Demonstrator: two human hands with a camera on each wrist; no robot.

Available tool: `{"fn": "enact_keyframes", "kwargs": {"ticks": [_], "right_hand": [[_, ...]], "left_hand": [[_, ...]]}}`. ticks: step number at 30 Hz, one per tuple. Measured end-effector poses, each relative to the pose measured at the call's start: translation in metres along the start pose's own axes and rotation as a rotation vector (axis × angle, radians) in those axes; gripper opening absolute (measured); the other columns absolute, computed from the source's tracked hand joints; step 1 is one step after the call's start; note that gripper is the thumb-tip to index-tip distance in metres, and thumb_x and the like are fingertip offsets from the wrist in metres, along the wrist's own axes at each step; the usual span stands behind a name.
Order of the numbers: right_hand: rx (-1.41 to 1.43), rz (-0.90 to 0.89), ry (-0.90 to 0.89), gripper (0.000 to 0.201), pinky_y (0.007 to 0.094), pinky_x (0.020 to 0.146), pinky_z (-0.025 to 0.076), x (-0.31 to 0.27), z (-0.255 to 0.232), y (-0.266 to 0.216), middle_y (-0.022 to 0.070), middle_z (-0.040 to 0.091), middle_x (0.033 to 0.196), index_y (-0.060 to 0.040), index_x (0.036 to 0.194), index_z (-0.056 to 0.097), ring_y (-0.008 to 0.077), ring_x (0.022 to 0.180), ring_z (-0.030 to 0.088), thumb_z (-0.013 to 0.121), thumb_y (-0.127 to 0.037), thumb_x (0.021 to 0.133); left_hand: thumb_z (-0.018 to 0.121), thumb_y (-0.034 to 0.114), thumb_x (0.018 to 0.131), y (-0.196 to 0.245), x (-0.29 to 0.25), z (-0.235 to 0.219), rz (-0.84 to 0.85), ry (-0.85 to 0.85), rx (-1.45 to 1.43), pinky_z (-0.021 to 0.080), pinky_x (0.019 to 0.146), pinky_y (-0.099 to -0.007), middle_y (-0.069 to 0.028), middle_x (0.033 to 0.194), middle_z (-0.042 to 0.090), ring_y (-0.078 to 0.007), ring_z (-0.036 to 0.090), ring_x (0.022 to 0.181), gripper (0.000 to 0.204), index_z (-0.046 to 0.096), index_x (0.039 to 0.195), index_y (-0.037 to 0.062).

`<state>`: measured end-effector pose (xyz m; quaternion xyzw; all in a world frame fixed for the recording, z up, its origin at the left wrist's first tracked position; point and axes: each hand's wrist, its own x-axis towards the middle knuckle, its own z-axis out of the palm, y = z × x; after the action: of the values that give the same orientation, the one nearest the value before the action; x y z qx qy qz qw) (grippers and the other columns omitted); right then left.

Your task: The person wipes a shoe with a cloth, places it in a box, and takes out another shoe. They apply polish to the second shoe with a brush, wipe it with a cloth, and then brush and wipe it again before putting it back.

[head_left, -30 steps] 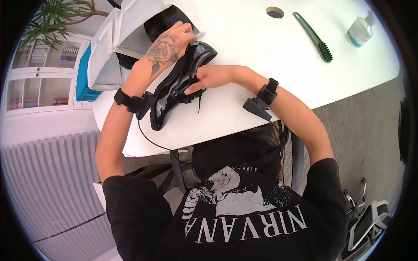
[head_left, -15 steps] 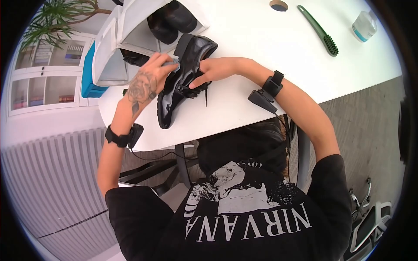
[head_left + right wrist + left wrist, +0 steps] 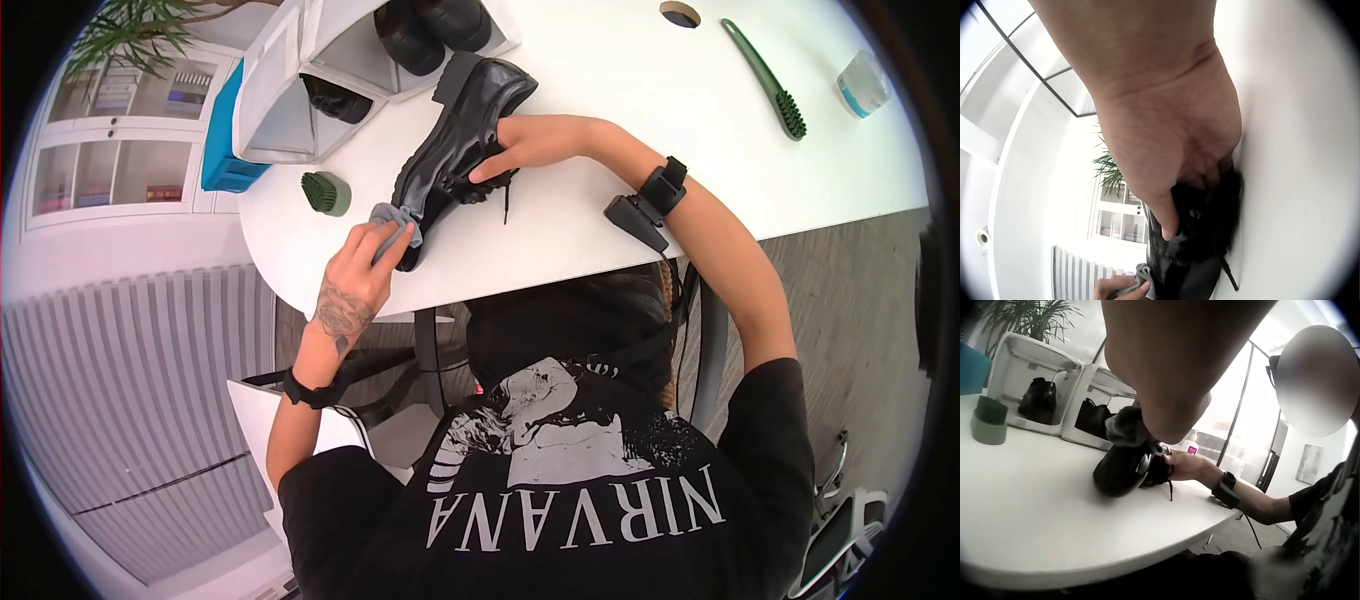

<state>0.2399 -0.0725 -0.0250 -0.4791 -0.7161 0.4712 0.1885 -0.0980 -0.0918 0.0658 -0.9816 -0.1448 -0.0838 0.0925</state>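
Observation:
A glossy black lace-up shoe (image 3: 437,150) lies on its side on the white table, its toe toward the near edge. My left hand (image 3: 358,270) pinches a crumpled grey cloth (image 3: 398,218) against the toe end. In the left wrist view the cloth (image 3: 1125,427) is bunched under the fingers, above the rounded toe (image 3: 1116,473). My right hand (image 3: 540,143) grips the shoe at its opening. In the right wrist view its thumb (image 3: 1167,222) lies over the lacing while the other fingers go inside, partly hidden. A loose lace (image 3: 1230,275) hangs beside it.
White open-fronted boxes (image 3: 300,140) with black shoes (image 3: 410,40) inside stand at the back left. Before them sits a green block brush (image 3: 325,193). A long-handled green brush (image 3: 765,78) and a bottle (image 3: 863,85) are at the right, near a round table hole (image 3: 680,14).
My left hand has slid the cloth along the shoe from the heel end toward the toe, nearer my body. The right hand keeps its hold. The green block brush has come into full view.

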Motion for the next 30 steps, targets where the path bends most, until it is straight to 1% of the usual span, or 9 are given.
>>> {"fn": "enact_keyframes", "kwargs": {"ticks": [4,9,12,15,19,22,25,28,30], "right_hand": [[-0.014,-0.006,0.038,0.079,0.0351,0.052,0.021,-0.001,0.001,0.002,-0.0056,0.026,0.057,-0.0109,0.054,0.036,0.0121,0.052,0.025,0.076,-0.068,0.092],[0.024,-0.052,0.019,0.079,0.0352,0.052,0.021,0.000,0.002,0.002,-0.0060,0.026,0.057,-0.0111,0.054,0.036,0.0117,0.052,0.025,0.075,-0.068,0.092],[0.009,-0.045,0.022,0.079,0.0346,0.052,0.022,-0.003,0.001,-0.001,-0.0060,0.026,0.058,-0.0113,0.054,0.035,0.0116,0.053,0.025,0.075,-0.068,0.092],[0.051,-0.023,0.052,0.079,0.0345,0.053,0.021,-0.002,0.002,0.000,-0.0060,0.026,0.059,-0.0124,0.055,0.034,0.0113,0.054,0.024,0.076,-0.068,0.092],[0.044,-0.008,0.066,0.079,0.0347,0.053,0.019,-0.003,0.001,0.000,-0.0058,0.024,0.060,-0.0138,0.057,0.030,0.0107,0.055,0.023,0.077,-0.069,0.091],[0.069,0.001,0.056,0.080,0.0349,0.053,0.019,-0.003,0.001,0.001,-0.0058,0.023,0.060,-0.0143,0.057,0.029,0.0107,0.056,0.022,0.077,-0.069,0.090],[0.077,-0.002,0.057,0.080,0.0349,0.053,0.020,-0.001,0.003,0.000,-0.0058,0.023,0.061,-0.0143,0.057,0.029,0.0108,0.056,0.022,0.077,-0.069,0.090],[0.042,0.006,0.062,0.080,0.0347,0.053,0.021,-0.004,0.001,0.000,-0.0058,0.024,0.061,-0.0142,0.057,0.030,0.0109,0.056,0.024,0.077,-0.070,0.090],[0.009,0.011,0.042,0.080,0.0342,0.053,0.022,-0.004,0.000,-0.003,-0.0056,0.026,0.060,-0.0136,0.057,0.032,0.0108,0.056,0.025,0.076,-0.071,0.090]], "left_hand": [[0.067,-0.009,0.073,0.007,-0.023,0.006,0.020,0.022,-0.014,0.064,0.082,-0.0395,-0.0152,0.117,0.067,-0.0326,0.068,0.100,0.058,0.074,0.130,-0.0009],[0.067,-0.008,0.072,0.021,-0.053,0.020,-0.022,0.045,-0.033,0.064,0.082,-0.0400,-0.0161,0.115,0.068,-0.0328,0.068,0.099,0.058,0.074,0.129,-0.0010],[0.066,-0.009,0.073,0.025,-0.068,0.025,0.000,-0.028,-0.043,0.064,0.081,-0.0398,-0.0171,0.116,0.068,-0.0330,0.069,0.099,0.055,0.075,0.127,-0.0005],[0.068,-0.010,0.073,0.016,-0.085,0.043,-0.091,-0.194,-0.091,0.062,0.078,-0.0399,-0.0180,0.114,0.069,-0.0340,0.071,0.097,0.051,0.077,0.122,0.0000],[0.067,-0.011,0.083,-0.007,-0.082,0.019,-0.241,0.100,-0.114,0.061,0.077,-0.0401,-0.0167,0.115,0.070,-0.0329,0.071,0.096,0.042,0.077,0.122,0.0015],[0.072,-0.010,0.081,-0.004,-0.054,-0.001,-0.271,0.355,-0.013,0.061,0.080,-0.0398,-0.0186,0.113,0.071,-0.0346,0.071,0.097,0.040,0.079,0.119,0.0017],[0.074,-0.009,0.079,0.007,-0.021,-0.003,-0.156,0.332,-0.029,0.061,0.082,-0.0398,-0.0169,0.115,0.072,-0.0343,0.070,0.099,0.040,0.080,0.118,0.0019],[0.075,-0.009,0.078,0.015,-0.015,0.014,-0.027,0.160,0.022,0.061,0.081,-0.0391,-0.0152,0.117,0.072,-0.0329,0.068,0.101,0.041,0.080,0.117,0.0028],[0.083,0.002,0.080,0.011,-0.030,0.033,-0.035,0.171,0.020,0.059,0.090,-0.0428,-0.0133,0.128,0.069,-0.0337,0.065,0.108,0.041,0.080,0.121,0.0054]]}}
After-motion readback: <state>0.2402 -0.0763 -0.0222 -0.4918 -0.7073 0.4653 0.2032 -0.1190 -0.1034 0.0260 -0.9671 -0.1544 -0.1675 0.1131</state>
